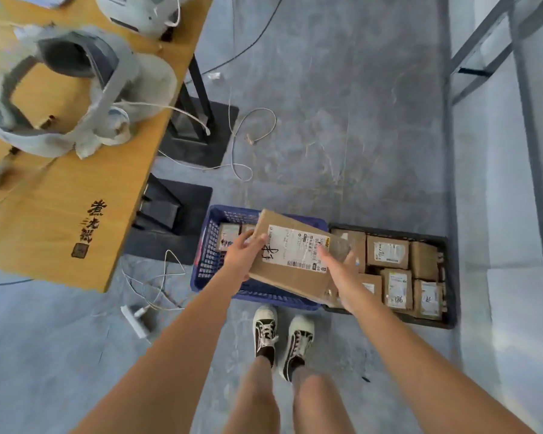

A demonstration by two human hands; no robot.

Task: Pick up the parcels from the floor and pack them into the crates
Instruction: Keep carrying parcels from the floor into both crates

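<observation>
A flat brown cardboard parcel (295,258) with a white shipping label is held above the blue crate (206,255). My left hand (243,256) grips its left edge and my right hand (342,277) holds its right side. A couple of small parcels (228,239) lie inside the blue crate, partly hidden by the held one. To the right stands a black crate (449,277) filled with several brown labelled parcels (387,252).
A wooden table (54,214) with headsets stands at the left, its black leg bases (198,133) on the grey floor. White cables (242,142) and a power strip (135,319) lie nearby. A metal rack (514,57) rises at the right. My shoes (282,336) stand before the crates.
</observation>
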